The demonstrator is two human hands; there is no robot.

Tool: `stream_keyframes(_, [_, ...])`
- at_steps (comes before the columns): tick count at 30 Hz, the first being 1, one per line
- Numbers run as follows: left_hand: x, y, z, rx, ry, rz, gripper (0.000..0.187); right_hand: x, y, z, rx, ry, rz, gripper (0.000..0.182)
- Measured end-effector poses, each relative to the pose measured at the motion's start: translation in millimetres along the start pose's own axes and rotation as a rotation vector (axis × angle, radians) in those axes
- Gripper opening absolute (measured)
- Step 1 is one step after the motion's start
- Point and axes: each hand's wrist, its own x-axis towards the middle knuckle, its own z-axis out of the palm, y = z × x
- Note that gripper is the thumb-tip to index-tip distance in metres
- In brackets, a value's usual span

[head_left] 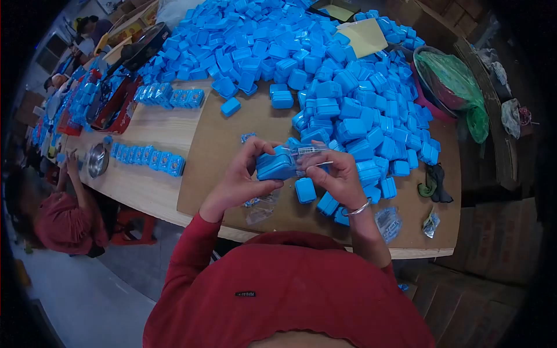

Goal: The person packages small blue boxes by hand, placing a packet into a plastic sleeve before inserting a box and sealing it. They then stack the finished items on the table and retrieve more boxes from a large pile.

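Note:
My left hand (237, 178) is closed around a small blue plastic case (275, 165), thumb below and fingers above. In my right hand (339, 177) a clear plastic bag (307, 155) with a printed barcode is pinched between thumb and fingers. The bag's mouth meets the right end of the case; how far the case sits inside is hard to make out. Just below my hands a single blue case (305, 190) lies on the brown board (232, 139). Close to my left wrist, a clear bag (262, 210) rests on the board.
A large heap of blue cases (360, 122) covers the back and right. Rows of packed blue cases (148, 159) stand at left, near a metal bowl (97, 160). A flat stack of clear bags (387, 224) lies right. Another person (69, 217) sits at far left.

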Motion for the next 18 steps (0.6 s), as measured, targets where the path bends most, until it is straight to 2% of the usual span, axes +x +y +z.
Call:
stream_keyframes(2, [0.2,0.8,1.4,-0.042,0.009,0.005,0.055,-0.5,-1.0,0.1,-0.073,0.002,0.005,0.010])
stream_keyframes(5, [1.5,-2.2,0.7,-0.076,0.007,0.011,0.055,0.6,-3.5,3.7,-0.025,0.045,0.027,0.009])
stream_keyframes(8, [1.0,-2.1,0.5,-0.058,0.010,0.015,0.055,1.9,-4.4,2.1,-0.102,0.014,0.032,0.010])
stream_keyframes(11, [1.1,-5.0,-1.3,-0.045,-0.004,0.033,0.058,4.2,-4.8,12.0,0.037,0.086,0.022,0.012])
stream_keyframes(14, [1.5,-2.0,-0.5,0.004,-0.016,0.021,0.063,4.5,-3.9,14.5,0.045,0.099,0.052,0.012])
stream_keyframes(18, [1.4,-1.2,-0.7,0.084,-0.014,-0.028,0.069,7.2,-2.3,12.8,-0.024,0.059,-0.010,0.013])
